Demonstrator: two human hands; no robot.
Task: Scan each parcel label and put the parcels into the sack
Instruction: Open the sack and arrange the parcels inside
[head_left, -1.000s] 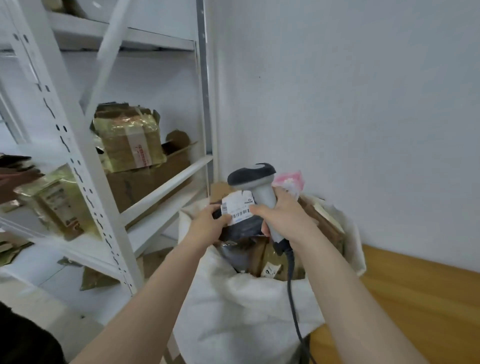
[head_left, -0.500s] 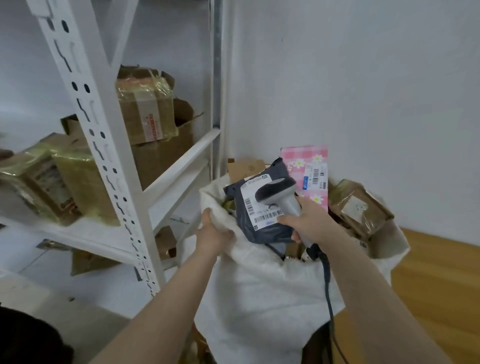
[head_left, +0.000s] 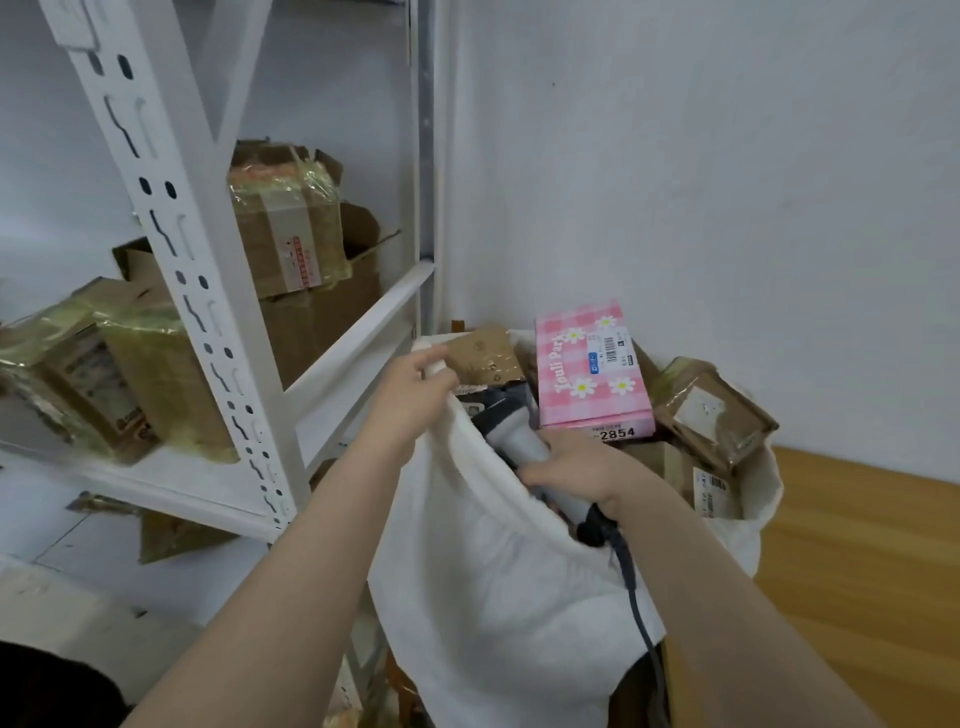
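Head view: the left grip (head_left: 415, 382) pinches the rim of the white sack (head_left: 493, 571) and holds it open. The right grip (head_left: 576, 470) is wrapped round the scanner (head_left: 519, 441), low in the sack mouth. A dark parcel (head_left: 485, 408) sits between them, mostly hidden. A pink box (head_left: 592, 379) stands behind.

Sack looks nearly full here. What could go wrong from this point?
The sack is heaped above its rim, so the taped brown parcel at its right edge could slide out. The scanner, held by the right hand in the sack's mouth, trails a cable over the cloth that may snag. The left hand grips only the rim, which might slip.
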